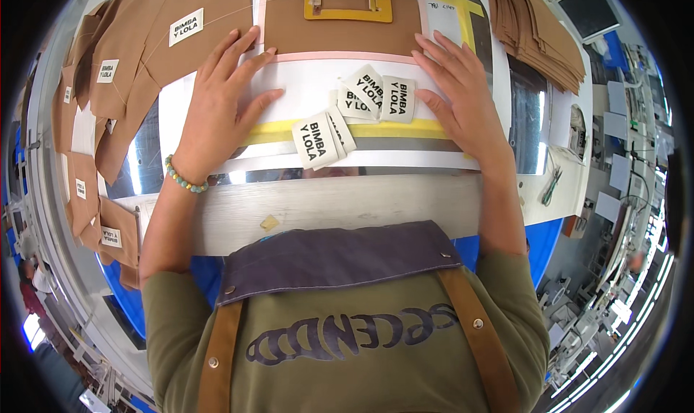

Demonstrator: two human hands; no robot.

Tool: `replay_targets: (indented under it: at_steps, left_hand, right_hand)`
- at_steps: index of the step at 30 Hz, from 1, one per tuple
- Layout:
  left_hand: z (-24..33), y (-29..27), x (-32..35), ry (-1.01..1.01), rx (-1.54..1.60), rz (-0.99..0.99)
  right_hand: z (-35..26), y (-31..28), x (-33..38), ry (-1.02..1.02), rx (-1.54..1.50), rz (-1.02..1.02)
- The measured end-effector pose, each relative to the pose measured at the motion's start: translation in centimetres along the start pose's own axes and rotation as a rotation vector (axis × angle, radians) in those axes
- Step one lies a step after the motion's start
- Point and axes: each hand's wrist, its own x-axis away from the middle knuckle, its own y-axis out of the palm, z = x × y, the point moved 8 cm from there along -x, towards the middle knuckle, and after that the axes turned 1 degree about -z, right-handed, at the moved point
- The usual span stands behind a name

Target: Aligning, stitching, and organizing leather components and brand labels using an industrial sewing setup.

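Bright, sharp, fisheye-bent edges w/ glare

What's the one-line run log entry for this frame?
left hand: flat on white sheet | right hand: flat on sheet | white fabric labels: between hands | brown fabric pieces: left

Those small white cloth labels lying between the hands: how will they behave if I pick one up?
The labels look thin and light, likely floppy. They overlap loosely, so one may drag its neighbours. They lie flat, so pinching an edge could be fiddly.

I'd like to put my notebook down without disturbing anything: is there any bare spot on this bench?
The pale wooden front edge below the shiny metal strip is bare except for one small tan scrap. Between the left hand and right hand white labels crowd it; tan fabric pieces cover the left.
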Motion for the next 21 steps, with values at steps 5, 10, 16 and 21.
replay_targets:
  at_steps: [5,10,16,21]
  left_hand:
    - [0.0,-0.1,0.2,0.017,-0.002,0.023]
    - [0.1,-0.8,0.2,0.014,0.091,0.046]
    - [1.7,-3.0,0.0,0.052,0.258,0.099]
    - [3.8,-1.2,-1.1,-0.096,0.832,-0.089]
  right_hand:
    - [-1.5,-1.7,-0.8,0.001,-0.310,0.029]
    - [-3.4,-1.3,-2.5,-0.069,-0.369,-0.111]
    - [-2.4,-2.4,-4.5,0.004,-0.419,-0.178]
    - [-1.8,-2.7,-5.6,0.193,-0.669,-0.146]
